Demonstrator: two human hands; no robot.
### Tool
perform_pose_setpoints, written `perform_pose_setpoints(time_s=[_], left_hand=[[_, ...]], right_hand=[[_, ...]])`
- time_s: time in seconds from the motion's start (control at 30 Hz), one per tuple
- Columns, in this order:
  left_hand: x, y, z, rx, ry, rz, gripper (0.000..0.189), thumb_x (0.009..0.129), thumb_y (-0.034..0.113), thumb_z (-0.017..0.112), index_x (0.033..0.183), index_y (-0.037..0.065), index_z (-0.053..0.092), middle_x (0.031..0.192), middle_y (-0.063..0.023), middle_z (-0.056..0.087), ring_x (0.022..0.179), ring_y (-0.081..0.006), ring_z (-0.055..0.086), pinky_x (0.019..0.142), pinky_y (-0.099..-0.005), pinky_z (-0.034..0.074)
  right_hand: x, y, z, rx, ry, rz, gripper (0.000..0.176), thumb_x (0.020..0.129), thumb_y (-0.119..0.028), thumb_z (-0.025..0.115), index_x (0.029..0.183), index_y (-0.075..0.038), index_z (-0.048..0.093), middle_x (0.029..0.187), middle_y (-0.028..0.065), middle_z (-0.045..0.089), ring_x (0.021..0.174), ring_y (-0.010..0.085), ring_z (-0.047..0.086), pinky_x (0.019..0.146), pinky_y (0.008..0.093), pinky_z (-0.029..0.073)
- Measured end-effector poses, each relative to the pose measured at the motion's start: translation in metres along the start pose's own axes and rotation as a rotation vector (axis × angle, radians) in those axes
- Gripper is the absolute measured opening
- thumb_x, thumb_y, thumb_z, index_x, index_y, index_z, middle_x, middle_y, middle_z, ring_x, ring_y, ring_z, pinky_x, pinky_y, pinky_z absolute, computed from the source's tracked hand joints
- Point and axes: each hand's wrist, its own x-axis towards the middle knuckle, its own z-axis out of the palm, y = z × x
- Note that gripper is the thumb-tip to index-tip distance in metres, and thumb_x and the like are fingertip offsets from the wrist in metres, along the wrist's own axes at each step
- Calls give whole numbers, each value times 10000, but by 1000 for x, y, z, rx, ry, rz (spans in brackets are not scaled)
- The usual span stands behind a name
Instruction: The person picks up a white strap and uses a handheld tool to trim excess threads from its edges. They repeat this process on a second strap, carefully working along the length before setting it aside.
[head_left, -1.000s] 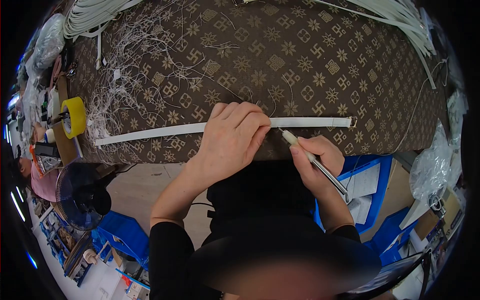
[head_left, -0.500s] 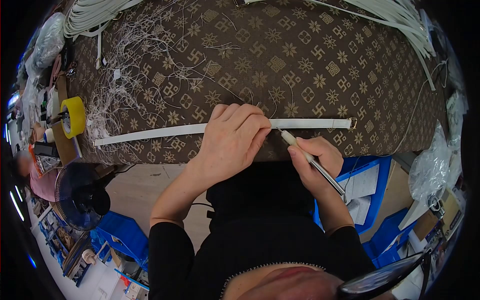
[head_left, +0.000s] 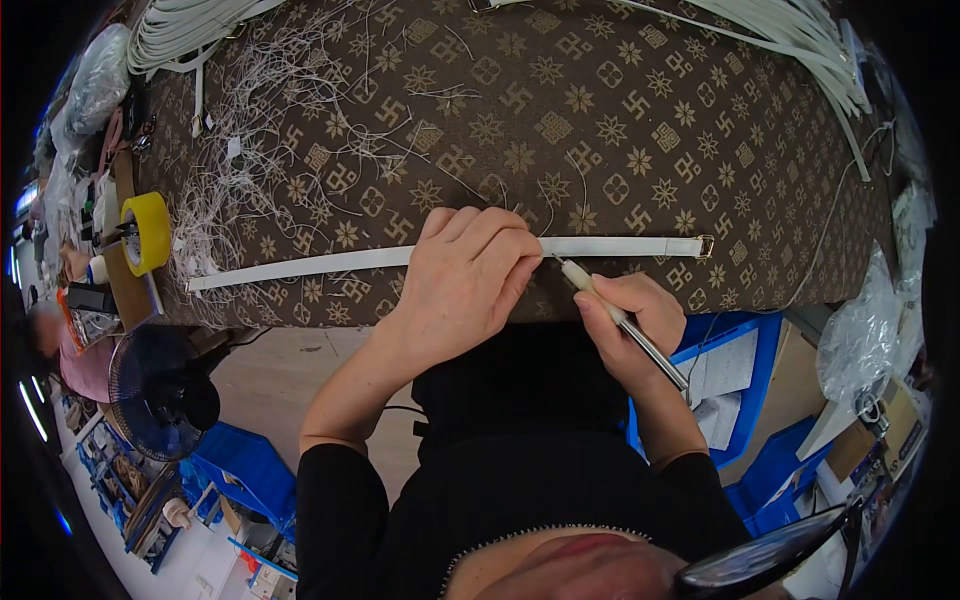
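Observation:
A narrow white belt (head_left: 620, 246) lies lengthwise along the near edge of the cloth-covered table, its gold-coloured buckle (head_left: 706, 246) at the right end. My left hand (head_left: 465, 265) is closed over the belt's middle, fingers pinched together on it and hiding that stretch. In my right hand (head_left: 640, 318) is a slim pen-like tool (head_left: 578, 274) with a pale front part and a shiny metal rear. Its thin tip points at the belt's lower edge, right beside my left fingertips; whether it touches cannot be made out.
Loose white threads (head_left: 270, 150) litter the table's left side. Bundles of white belts (head_left: 185, 35) lie at the far corners. A yellow tape roll (head_left: 148, 234) stands at the left edge, near a fan (head_left: 160, 395). Below the table is a blue bin (head_left: 762, 385) with papers.

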Motion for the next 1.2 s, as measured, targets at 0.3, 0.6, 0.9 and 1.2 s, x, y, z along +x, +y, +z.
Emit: perform_pose_setpoints(time_s=[0.3,0.6,0.9,1.2], left_hand=[[0,0,0,2,-6,-5,143,810,77,663,919,89,571,900,-54,595,751,-235,562,683,-345,384],[0,0,0,2,4,-4,132,817,80,658,913,91,567,892,-47,595,739,-232,557,675,-343,380],[-3,-4,-9,-210,38,-109,141,825,66,651,942,57,573,929,-67,593,802,-215,569,758,-312,424],[-17,-4,-42,262,-24,-232,283,703,206,778,943,111,661,921,-43,563,905,-252,522,833,-371,356]], right_hand=[[0,2,1,-1,-2,-36,234,708,-51,792,885,-31,640,747,101,681,599,214,653,530,270,494],[0,3,1,-14,-7,-66,248,704,-46,792,896,-28,635,736,101,675,592,216,653,515,269,488],[-4,3,-4,65,3,-14,219,731,-29,765,905,-27,631,720,108,666,581,204,637,513,269,476],[-20,11,-4,368,145,146,193,792,7,704,945,0,586,733,78,622,611,107,561,565,218,441]])
